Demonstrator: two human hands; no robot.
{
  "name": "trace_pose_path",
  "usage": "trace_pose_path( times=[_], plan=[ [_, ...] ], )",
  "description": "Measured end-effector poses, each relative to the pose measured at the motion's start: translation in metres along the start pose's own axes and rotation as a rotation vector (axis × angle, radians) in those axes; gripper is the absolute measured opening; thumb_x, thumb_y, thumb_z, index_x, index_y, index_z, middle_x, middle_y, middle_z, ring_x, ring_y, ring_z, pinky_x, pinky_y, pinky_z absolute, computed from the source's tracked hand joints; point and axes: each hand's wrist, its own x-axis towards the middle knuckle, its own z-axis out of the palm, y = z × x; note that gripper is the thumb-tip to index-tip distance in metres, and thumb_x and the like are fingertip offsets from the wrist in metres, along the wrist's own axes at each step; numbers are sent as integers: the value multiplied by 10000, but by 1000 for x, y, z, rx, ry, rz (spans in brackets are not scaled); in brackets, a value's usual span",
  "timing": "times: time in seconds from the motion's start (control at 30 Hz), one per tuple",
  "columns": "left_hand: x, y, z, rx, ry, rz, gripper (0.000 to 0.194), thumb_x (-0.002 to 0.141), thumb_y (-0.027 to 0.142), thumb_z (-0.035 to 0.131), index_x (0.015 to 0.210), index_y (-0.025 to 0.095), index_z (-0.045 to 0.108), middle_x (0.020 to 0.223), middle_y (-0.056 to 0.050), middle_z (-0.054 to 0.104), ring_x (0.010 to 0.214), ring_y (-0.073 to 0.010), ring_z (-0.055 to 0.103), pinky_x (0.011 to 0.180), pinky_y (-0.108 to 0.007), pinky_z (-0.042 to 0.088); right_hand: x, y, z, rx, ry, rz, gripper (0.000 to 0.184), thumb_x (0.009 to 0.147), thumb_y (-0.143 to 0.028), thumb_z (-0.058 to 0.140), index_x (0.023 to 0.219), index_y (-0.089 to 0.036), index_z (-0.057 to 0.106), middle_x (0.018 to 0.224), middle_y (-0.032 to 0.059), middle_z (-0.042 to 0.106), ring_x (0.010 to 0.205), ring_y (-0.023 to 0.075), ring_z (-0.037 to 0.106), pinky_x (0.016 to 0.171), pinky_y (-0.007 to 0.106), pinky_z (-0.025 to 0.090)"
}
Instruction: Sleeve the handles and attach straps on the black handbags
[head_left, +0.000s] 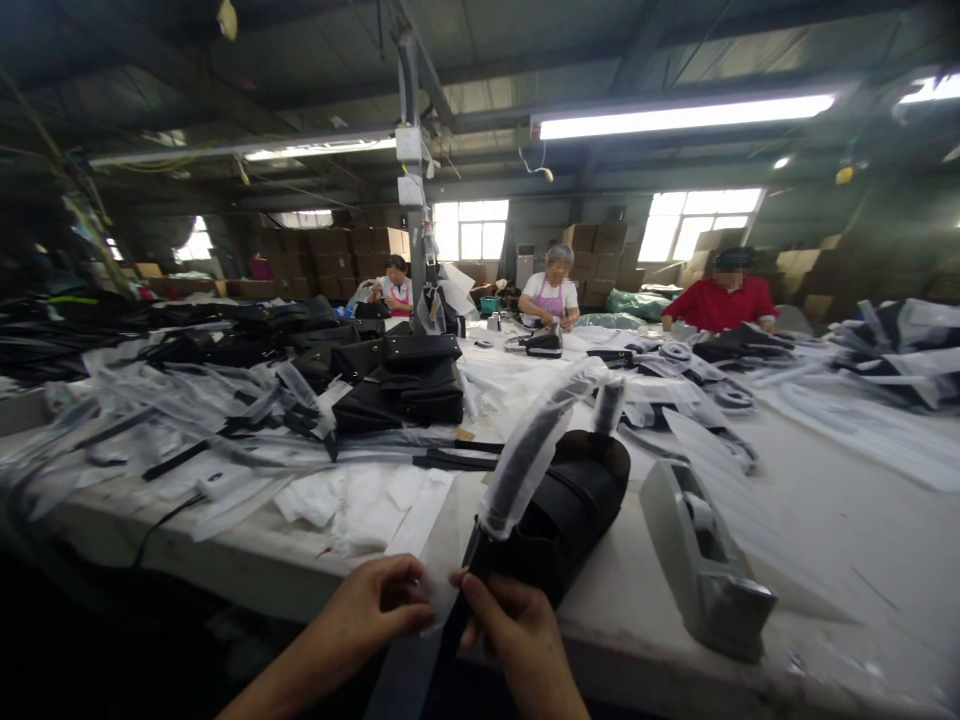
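The right hand (521, 622) has its thumb and fingers clamped on a long, flat, black bag strap (477, 550), pinching it on a bare stretch near the front edge of the pale worktop (600, 625). Just to the left of that grip is the left hand (375, 605), its thumb and forefinger curled towards each other at a loose strip of clear plastic film (444, 598); whether they are closed on the film or only touch it, I cannot tell.

Above the right fingers, the strap runs up into a puffy, translucent plastic sleeve (529, 465) wrapped around it and arching over a black, smooth-surfaced handbag (577, 500). The bag rests on the worktop just beyond the right fingers. To the right of them, past the bag, stands a heavy grey tape dispenser (705, 570).

Beyond the left fingers lie crumpled white sheets (360, 505), and farther off to the left is a tangle of black straps in clear wrapping (217, 410). Straight ahead, well beyond the fingers, black bags are stacked (409, 380). At the far side, well apart from both hands, sit a person in a lilac apron (551, 295) and another in a red top (724, 300).
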Motion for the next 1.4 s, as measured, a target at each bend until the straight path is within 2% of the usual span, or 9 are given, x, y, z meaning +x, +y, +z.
trace_pose_path(
  times=[0.1, 0.2, 0.3, 0.47, 0.53, 0.67, 0.97, 1.17, 1.4],
  plan=[
    [-4, 7, 13, -75, 26, 31, 189, 752, 292, 714, 876, 150, 705, 819, -24, 726, 779, -198, 649, 682, -240, 465, -2, -2, -1, -44, 40, -39, 511, 787, -594, 652, 576, -134, 718, 491, 11, 570, 452, 63, 370, 449, 200, 269],
    [-5, 11, 21, -137, 118, 66, 243, 808, 383, 675, 854, 152, 736, 807, -34, 736, 782, -199, 646, 706, -245, 462, -2, 0, -2, -59, 50, -47, 525, 788, -587, 651, 518, -137, 670, 490, 3, 548, 458, 70, 364, 453, 212, 261],
    [-7, 9, 24, -237, 183, 30, 277, 788, 416, 702, 787, 141, 734, 707, -22, 716, 678, -166, 619, 632, -229, 437, -2, 0, -4, -71, 48, -35, 553, 780, -604, 647, 491, -132, 657, 465, 3, 524, 456, 74, 362, 464, 222, 261],
    [-18, -3, 20, -375, 199, -66, 302, 651, 402, 818, 709, 130, 702, 637, -6, 696, 592, -135, 591, 583, -218, 420, -9, -10, -2, 5, 41, 25, 474, 790, -584, 656, 862, -132, 780, 479, -16, 516, 465, 79, 377, 475, 220, 265],
    [-23, -11, 19, -411, 205, -101, 314, 610, 391, 845, 705, 132, 696, 644, -9, 705, 597, -139, 601, 583, -219, 428, -12, -13, 0, 52, 60, 31, 473, 800, -569, 656, 924, -129, 777, 472, -27, 483, 477, 80, 378, 482, 218, 273],
    [-34, -26, 18, -419, 235, -132, 298, 619, 358, 847, 740, 136, 689, 692, -14, 725, 637, -145, 624, 608, -217, 436, -12, -8, 6, 159, 114, 10, 426, 794, -525, 689, 929, -131, 780, 468, -40, 443, 484, 76, 339, 478, 220, 266],
    [-50, -44, 16, -387, 214, -220, 278, 612, 332, 832, 752, 135, 696, 698, -28, 730, 660, -175, 638, 613, -234, 432, -4, -3, 21, 449, 217, -51, 335, 791, -463, 728, 950, -172, 777, 536, -26, 543, 531, 81, 326, 552, 228, 319],
    [-53, -46, 14, -398, 193, -234, 284, 603, 335, 835, 747, 131, 700, 657, -13, 707, 617, -158, 612, 578, -224, 404, 0, -2, 24, 451, 237, -54, 327, 796, -446, 728, 965, -169, 772, 662, 10, 644, 546, 85, 337, 560, 240, 317],
    [-53, -39, 17, -499, 154, -206, 348, 642, 388, 833, 843, 128, 718, 774, -64, 761, 695, -196, 665, 616, -248, 455, 0, -2, 25, 343, 227, -28, 375, 788, -480, 716, 964, -154, 773, 575, -2, 599, 533, 98, 357, 595, 259, 359]
  ],
)
